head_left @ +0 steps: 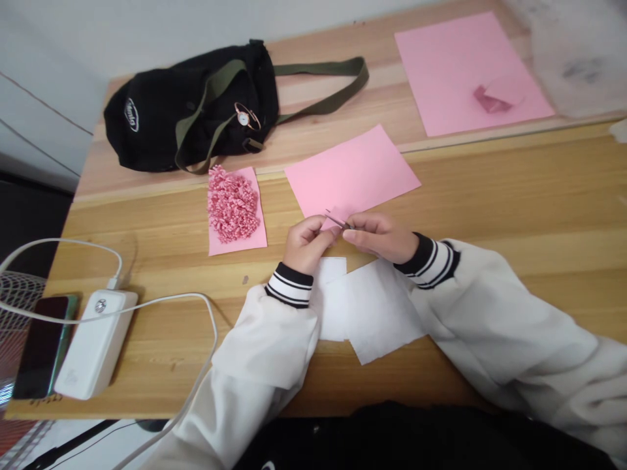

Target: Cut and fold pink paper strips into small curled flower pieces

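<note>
My right hand (385, 236) is closed in a pinch on slim pointed metal tweezers (337, 219), whose tips point up and to the left. Facing it, my left hand (309, 243) is closed with thumb and forefinger on a small piece of pink paper (332, 220). The tweezers' tips lie at this piece, and both hands' fingertips nearly meet. A pink sheet (355, 166) lies flat just beyond the hands. Below them, two white paper pieces (385, 313) partly overlap on the table, in part under my sleeves.
Left of the hands, a heap of tiny pink strands (232, 205) sits on a pink card (245, 245). A black bag (157, 111) bearing a watch (243, 118) lies behind. A cabled power bank (95, 346) and phone (42, 346) are at left; another pink sheet (441, 72) is back right.
</note>
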Demonstrator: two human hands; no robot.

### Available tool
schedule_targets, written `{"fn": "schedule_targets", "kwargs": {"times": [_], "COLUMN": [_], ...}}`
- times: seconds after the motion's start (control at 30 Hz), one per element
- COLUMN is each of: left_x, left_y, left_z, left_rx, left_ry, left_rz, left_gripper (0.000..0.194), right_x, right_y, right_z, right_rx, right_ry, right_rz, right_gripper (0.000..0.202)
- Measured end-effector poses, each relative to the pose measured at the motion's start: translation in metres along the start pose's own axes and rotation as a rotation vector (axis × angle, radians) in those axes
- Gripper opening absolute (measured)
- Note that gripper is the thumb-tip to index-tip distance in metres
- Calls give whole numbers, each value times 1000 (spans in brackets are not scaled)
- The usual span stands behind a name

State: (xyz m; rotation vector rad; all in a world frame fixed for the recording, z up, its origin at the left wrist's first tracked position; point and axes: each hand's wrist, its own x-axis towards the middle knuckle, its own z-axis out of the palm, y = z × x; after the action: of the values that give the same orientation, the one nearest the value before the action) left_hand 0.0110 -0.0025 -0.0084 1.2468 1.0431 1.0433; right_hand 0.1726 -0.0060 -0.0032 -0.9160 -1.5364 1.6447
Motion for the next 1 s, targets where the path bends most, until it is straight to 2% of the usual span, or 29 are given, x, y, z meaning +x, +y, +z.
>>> {"fn": "schedule_targets", "kwargs": {"times": [1.0], "left_x": [0], "left_y": [1], "left_z": [-1], "left_rx": [12], "left_ry": [-30], "left_rz": [13], "left_gripper": [20], "right_x": [0], "right_y": [2], "right_z": [0], "right_rx": [-11], "right_ry": [0], "right_rz": [-4], "right_gripper": [37]}}
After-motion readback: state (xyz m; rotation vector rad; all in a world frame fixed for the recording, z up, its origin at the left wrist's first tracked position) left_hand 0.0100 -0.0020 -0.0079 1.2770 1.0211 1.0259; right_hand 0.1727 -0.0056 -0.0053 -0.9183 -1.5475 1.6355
